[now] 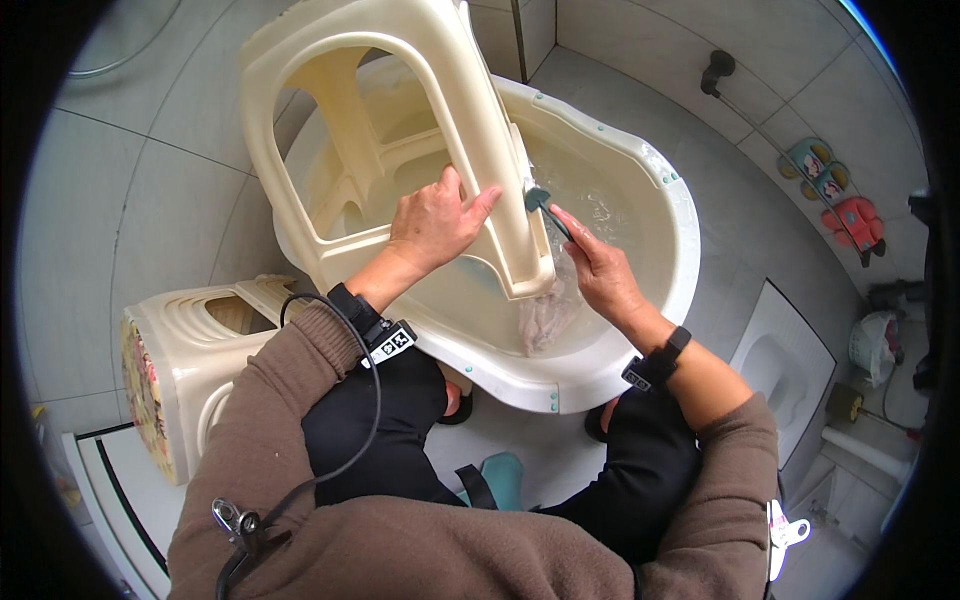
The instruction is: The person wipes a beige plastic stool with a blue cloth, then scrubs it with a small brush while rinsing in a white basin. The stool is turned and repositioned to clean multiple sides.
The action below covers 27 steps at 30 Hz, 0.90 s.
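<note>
A cream plastic stool [409,45] lies tilted on its side, partly inside a white plastic baby bathtub [682,247] holding cloudy water. My left hand [437,217] grips the frame of the stool, thumb on its outer face. In my right hand [604,274] is a small dark green brush [541,202]; its head meets the side of the stool's leg. Its bristles are mostly hidden against the plastic. Below the stool's lower end, a pale wet cloth [546,319] lies in the water.
At left, a second cream stool [202,360] with a floral seat lies on its side. A squat toilet [780,367] is set into the floor at right. Slippers [853,223] hang on a wall rack. A teal slipper [501,480] is on the floor between my legs.
</note>
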### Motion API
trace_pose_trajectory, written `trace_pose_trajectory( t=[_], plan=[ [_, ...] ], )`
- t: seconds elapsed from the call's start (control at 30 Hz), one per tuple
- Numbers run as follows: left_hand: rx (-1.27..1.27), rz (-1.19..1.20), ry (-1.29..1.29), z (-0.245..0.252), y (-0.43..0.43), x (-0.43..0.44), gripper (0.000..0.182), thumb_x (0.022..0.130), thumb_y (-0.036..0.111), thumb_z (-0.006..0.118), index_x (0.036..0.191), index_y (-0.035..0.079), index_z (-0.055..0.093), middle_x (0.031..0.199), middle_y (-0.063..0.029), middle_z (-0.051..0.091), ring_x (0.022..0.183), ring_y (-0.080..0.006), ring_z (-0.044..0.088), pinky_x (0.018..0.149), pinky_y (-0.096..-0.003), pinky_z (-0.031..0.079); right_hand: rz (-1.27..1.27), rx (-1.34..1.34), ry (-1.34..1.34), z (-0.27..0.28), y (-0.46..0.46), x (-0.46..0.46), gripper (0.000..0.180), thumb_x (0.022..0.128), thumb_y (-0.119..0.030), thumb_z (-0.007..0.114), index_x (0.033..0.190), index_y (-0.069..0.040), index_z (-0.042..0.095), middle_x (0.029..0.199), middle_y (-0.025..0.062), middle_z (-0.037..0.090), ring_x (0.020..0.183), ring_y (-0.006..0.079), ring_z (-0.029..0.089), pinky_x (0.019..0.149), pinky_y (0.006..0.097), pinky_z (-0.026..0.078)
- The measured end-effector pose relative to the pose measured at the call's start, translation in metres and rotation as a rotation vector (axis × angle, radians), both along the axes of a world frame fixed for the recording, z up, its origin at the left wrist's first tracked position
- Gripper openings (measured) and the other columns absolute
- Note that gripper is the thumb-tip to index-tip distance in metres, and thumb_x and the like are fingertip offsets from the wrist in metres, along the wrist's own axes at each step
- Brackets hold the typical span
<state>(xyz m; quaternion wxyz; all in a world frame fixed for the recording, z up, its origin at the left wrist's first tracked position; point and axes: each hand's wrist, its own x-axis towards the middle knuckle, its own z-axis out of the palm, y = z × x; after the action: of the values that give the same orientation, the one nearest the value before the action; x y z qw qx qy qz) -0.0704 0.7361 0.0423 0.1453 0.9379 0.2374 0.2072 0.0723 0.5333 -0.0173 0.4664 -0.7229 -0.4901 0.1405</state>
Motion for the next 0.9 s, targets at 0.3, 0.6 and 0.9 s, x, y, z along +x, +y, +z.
trace_pose_trajectory(
  t=[0.3, 0.6, 0.9],
  plan=[
    [0.003, 0.019, 0.026, 0.001, -0.012, -0.005, 0.048, 0.094, 0.049, 0.063, 0.094, 0.001, 0.056, 0.074, -0.0187, 0.07, 0.068, -0.0397, 0.07, 0.062, -0.0497, 0.055, -0.028, -0.009, 0.284, 0.033, 0.001, 0.019, 0.044, 0.104, -0.011, 0.051, 0.145, -0.026, 0.053, 0.124, 0.0156, 0.069, 0.112, 0.025, 0.067, 0.095, 0.0368, 0.051],
    [0.018, 0.011, 0.015, -0.005, -0.014, -0.009, 0.049, 0.094, 0.049, 0.064, 0.092, 0.001, 0.056, 0.074, -0.0187, 0.07, 0.067, -0.0399, 0.07, 0.061, -0.0495, 0.055, 0.059, -0.251, 0.262, 0.007, -0.052, 0.008, 0.042, 0.104, -0.013, 0.052, 0.143, -0.028, 0.055, 0.12, 0.0173, 0.069, 0.107, 0.0281, 0.067, 0.093, 0.0378, 0.05],
    [0.014, -0.014, -0.011, -0.006, -0.024, -0.013, 0.05, 0.094, 0.05, 0.064, 0.091, 0.0, 0.056, 0.072, -0.0165, 0.07, 0.067, -0.0375, 0.07, 0.061, -0.0481, 0.055, 0.063, -0.332, 0.247, 0.006, -0.066, 0.021, 0.038, 0.104, -0.017, 0.052, 0.141, -0.027, 0.057, 0.118, 0.017, 0.07, 0.107, 0.023, 0.067, 0.095, 0.0371, 0.05]
  ],
)
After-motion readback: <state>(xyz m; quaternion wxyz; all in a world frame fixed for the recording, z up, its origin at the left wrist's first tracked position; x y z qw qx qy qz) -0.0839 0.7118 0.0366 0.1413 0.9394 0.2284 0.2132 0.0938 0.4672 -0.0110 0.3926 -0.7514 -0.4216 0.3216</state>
